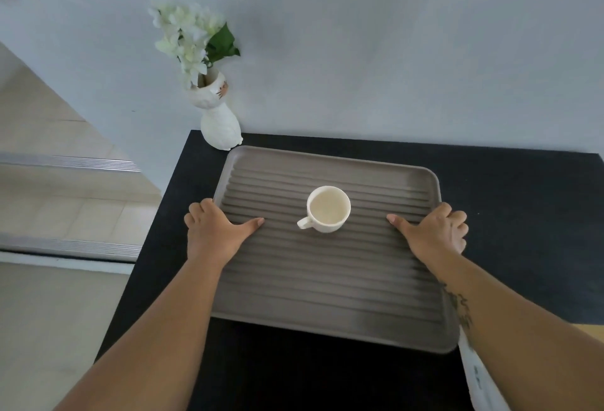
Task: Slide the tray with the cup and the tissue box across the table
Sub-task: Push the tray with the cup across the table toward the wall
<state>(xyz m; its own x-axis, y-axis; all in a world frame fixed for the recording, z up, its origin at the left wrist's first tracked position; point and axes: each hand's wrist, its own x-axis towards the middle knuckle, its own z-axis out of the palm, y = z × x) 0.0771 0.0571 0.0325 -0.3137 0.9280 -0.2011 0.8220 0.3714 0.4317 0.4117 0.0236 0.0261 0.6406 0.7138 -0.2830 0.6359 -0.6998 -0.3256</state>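
Hands: both grip the tray's side rims, thumbs lying flat on the ribbed floor, fingers curled over the outer edges.
Left hand (214,231): clamped on the tray's left rim, about midway along it.
Right hand (436,231): clamped on the right rim, level with the left hand.
Tray (327,296): grey-brown, ribbed, flat on the black counter (523,214), its far left corner just beside the vase.
Cup (327,209): white, upright on the tray between the two thumbs, handle pointing toward the near left.
Vase (219,116): white, holding white flowers (186,35), at the counter's far left corner against the wall.
Tissue box: cannot tell; a white object (480,374) shows partly under the right forearm.
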